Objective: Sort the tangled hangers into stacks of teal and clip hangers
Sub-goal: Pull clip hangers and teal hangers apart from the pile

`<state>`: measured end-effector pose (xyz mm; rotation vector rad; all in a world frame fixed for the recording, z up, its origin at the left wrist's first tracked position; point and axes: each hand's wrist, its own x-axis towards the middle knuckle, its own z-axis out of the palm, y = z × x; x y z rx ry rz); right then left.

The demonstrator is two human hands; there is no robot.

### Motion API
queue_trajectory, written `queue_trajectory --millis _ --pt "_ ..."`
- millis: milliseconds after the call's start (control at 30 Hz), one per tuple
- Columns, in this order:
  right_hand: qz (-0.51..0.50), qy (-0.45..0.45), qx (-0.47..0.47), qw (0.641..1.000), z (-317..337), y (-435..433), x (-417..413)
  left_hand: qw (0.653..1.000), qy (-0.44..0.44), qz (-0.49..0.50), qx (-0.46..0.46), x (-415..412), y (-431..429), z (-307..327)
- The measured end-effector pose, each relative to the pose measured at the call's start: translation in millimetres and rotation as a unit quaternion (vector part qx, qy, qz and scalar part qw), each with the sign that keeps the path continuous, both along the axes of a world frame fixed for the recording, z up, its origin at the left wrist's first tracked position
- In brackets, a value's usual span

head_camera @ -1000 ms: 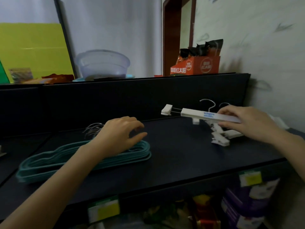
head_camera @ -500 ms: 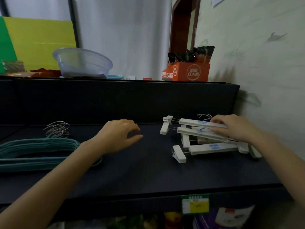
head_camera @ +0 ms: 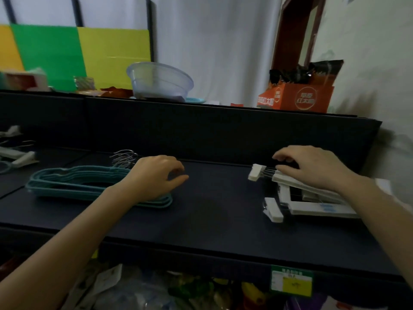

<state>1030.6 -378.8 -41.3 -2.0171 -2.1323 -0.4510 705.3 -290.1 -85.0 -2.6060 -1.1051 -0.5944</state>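
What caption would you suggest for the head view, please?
Right hand rests on white clip hangers; left hand hovers by teal hangers.

left hand (head_camera: 157, 175) loosely curled, right hand (head_camera: 314, 167) palm-down

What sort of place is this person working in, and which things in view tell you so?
Probably a small shop or its stockroom. The dark shelf carries a price label on its front edge, packaged goods sit below it, and an orange display carton of packets stands on the ledge above.

Teal hangers (head_camera: 73, 182), white clip hangers (head_camera: 312, 198)
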Motion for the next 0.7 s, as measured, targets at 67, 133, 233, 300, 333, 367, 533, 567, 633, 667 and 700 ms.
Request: queue_trajectory --millis 67,133,233,300,333,367,533,567,633,667,700 --pt "0.054 0.004 0.017 0.998 -0.6 10.0 -34.0 0.999 -0.014 0.031 0.015 -25.1 -4.1 2.5" --pt "0.105 0.007 0.03 0.994 -2.2 20.2 -68.9 0.997 -0.026 0.063 0.038 -55.5 -9.4 3.7" --pt "0.167 0.031 0.038 0.985 -2.5 34.1 -125.0 0.991 -0.028 0.112 0.064 -109.3 -19.1 4.7" --pt "0.193 0.049 0.05 0.979 -0.9 41.9 -166.0 0.987 -0.035 0.142 0.063 -148.0 -26.4 5.5" --pt "0.204 0.061 0.056 0.976 -0.6 45.0 -188.4 0.985 -0.039 0.155 0.061 -168.0 -30.6 5.7" --pt "0.215 0.072 0.06 0.972 -0.8 47.3 -211.6 0.983 -0.044 0.167 0.058 -188.0 -34.7 6.0" --pt "0.281 0.098 0.036 0.954 -11.5 54.6 -327.7 0.976 -0.045 0.209 0.047 -286.6 -54.3 1.1" --pt "0.292 0.1 0.03 0.951 -14.6 55.9 -348.6 0.975 -0.041 0.215 0.043 -305.8 -57.0 -1.5" --pt "0.307 0.109 0.016 0.945 -21.7 57.7 -387.7 0.973 -0.033 0.224 0.038 -344.3 -62.9 -7.6" --pt "0.312 0.115 0.008 0.943 -25.8 58.8 -406.3 0.972 -0.03 0.229 0.039 -362.9 -65.9 -11.0" --pt "0.315 0.12 0.003 0.941 -30.5 59.8 -424.4 0.971 -0.026 0.233 0.041 -380.6 -68.8 -14.5"
